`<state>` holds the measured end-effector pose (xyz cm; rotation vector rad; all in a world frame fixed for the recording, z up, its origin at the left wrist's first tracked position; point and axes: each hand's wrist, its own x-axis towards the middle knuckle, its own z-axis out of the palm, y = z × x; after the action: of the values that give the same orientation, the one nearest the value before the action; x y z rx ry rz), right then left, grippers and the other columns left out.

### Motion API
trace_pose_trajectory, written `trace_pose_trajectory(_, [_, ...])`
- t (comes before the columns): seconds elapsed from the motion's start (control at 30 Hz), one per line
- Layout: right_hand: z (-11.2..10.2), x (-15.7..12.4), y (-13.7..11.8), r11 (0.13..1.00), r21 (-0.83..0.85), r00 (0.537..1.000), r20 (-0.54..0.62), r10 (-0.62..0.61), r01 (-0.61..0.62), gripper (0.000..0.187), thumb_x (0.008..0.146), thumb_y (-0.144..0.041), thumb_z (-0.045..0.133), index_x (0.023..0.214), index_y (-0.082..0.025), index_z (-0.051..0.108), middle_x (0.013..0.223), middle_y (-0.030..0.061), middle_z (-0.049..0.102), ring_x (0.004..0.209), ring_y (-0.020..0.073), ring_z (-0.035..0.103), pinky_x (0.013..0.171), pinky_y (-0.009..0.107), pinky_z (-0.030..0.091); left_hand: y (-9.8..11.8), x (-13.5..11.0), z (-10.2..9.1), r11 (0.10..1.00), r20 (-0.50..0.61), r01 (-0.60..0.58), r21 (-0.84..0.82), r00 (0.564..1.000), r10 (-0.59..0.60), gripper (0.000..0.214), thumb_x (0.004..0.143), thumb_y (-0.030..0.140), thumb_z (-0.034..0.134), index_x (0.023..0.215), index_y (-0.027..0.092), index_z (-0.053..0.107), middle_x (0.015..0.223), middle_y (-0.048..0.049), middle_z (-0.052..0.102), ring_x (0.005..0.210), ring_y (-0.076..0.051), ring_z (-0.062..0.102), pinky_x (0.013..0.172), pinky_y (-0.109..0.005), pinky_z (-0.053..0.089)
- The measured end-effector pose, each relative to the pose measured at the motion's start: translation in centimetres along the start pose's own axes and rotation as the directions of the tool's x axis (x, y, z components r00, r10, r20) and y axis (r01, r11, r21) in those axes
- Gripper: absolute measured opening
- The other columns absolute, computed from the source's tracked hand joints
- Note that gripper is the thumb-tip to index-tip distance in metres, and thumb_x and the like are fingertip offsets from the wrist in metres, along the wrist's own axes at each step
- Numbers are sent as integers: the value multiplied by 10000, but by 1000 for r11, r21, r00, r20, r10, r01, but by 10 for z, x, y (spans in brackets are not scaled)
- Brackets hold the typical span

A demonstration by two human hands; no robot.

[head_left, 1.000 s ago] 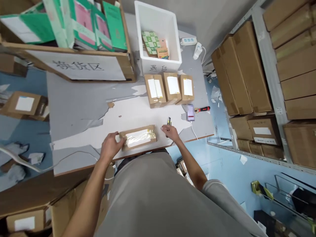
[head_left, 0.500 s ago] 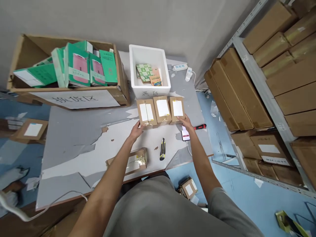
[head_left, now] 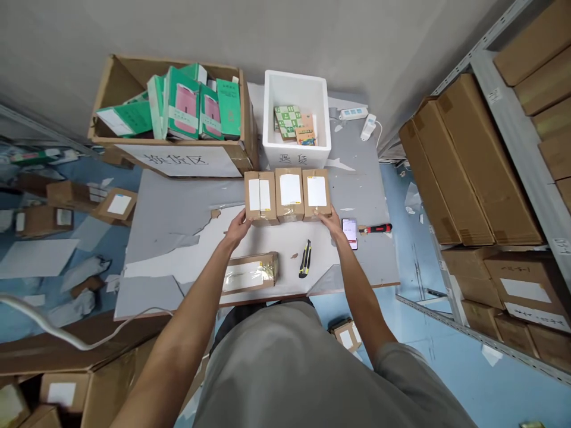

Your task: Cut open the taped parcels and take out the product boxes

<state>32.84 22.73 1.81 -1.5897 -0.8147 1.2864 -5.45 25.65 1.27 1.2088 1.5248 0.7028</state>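
Note:
Three small brown cardboard boxes with white labels stand side by side in a row on the table: the left box (head_left: 262, 205), the middle box (head_left: 289, 193) and the right box (head_left: 316, 193). My left hand (head_left: 238, 228) grips the left box at its near left corner. At the opposite end of the row, my right hand (head_left: 331, 221) holds the near right corner of the right box. A yellow and black utility knife (head_left: 305, 259) lies between my forearms. Closer to my body is a taped carton (head_left: 250, 273), partly behind my left forearm.
A large carton (head_left: 187, 160) of green boxes stands at the back left, beside a white foam box (head_left: 296, 156). A phone (head_left: 350, 233) and a red-handled tool (head_left: 377, 228) lie to the right. Shelving with cartons (head_left: 486, 172) flanks the table's right side.
The row of three boxes has shifted left relative to the foam box and sits straighter, both hands still on its ends. The phone shows more fully. My view has turned left.

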Motion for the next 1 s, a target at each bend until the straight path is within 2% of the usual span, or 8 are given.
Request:
trace_pose_trajectory(0.07, [9,-12,14,995,-102,997,-82,-12,4,976,834,-508,989,1671,-166,621,1613,224,767,1503,335,746,1276,476,619,2,-4,-4,1000,19,18,-19,1000,-18,908,1056,660,699,1778,126,564,1849,-231,544,1685,-381,578,1378,-515,495])
trace_pose_trajectory(0.17, [21,-45,45,905,-384,962,-262,81,-181,1083,766,-506,1037,1656,-83,587,1652,312,703,1616,395,649,1325,496,567,-4,-24,-7,997,-49,61,57,997,-58,867,1074,624,715,1783,145,570,1887,-232,488,1800,-410,412,1454,-550,372])
trace_pose_trajectory(0.27, [35,-91,81,762,-551,920,-363,148,-340,882,799,-399,1013,1524,-49,653,1594,392,699,1564,452,675,1295,506,568,-24,-61,-15,982,-108,71,178,993,-52,919,1067,657,747,1822,181,530,1942,-230,389,1882,-457,143,1506,-656,169])
trace_pose_trajectory(0.37, [47,-132,107,714,-599,922,-343,182,-363,529,931,-355,876,1385,-134,719,1370,291,832,1374,403,793,1178,467,620,-53,-108,-31,968,-116,59,244,993,-31,983,1052,721,747,1858,229,473,1981,-218,302,1882,-505,14,1475,-784,46])
trace_pose_trajectory(0.47, [54,-150,114,661,-655,929,-307,208,-365,247,969,-335,820,1176,-215,757,1115,170,886,1219,347,843,1066,398,632,-81,-154,-50,968,-133,47,249,991,-14,1003,1020,744,781,1840,240,496,1981,-234,289,1881,-501,67,1484,-750,138])
trace_pose_trajectory(0.67, [71,-152,97,545,-766,940,-259,224,-341,147,990,-339,778,930,-253,676,990,112,855,1034,289,837,899,315,591,-114,-202,-76,992,-81,-62,114,994,71,607,1021,634,786,1473,228,797,1802,-198,536,1673,-400,559,1263,-514,613])
trace_pose_trajectory(0.83, [86,-161,62,518,-826,975,-187,121,-223,150,1118,-356,629,1216,-246,659,1196,100,860,1077,253,810,974,311,575,-119,-196,-85,996,3,-17,89,1000,17,417,1013,468,802,1343,224,872,1495,-127,725,1153,-265,785,1117,-425,680])
trace_pose_trajectory(1.0, [114,-184,1,520,-840,985,173,-12,154,399,1225,-404,501,1573,-236,602,1256,72,873,1047,254,825,1042,341,598,-115,-183,-84,999,75,-14,44,997,11,424,948,318,806,1340,174,879,1399,-120,777,985,-235,783,1108,-403,664])
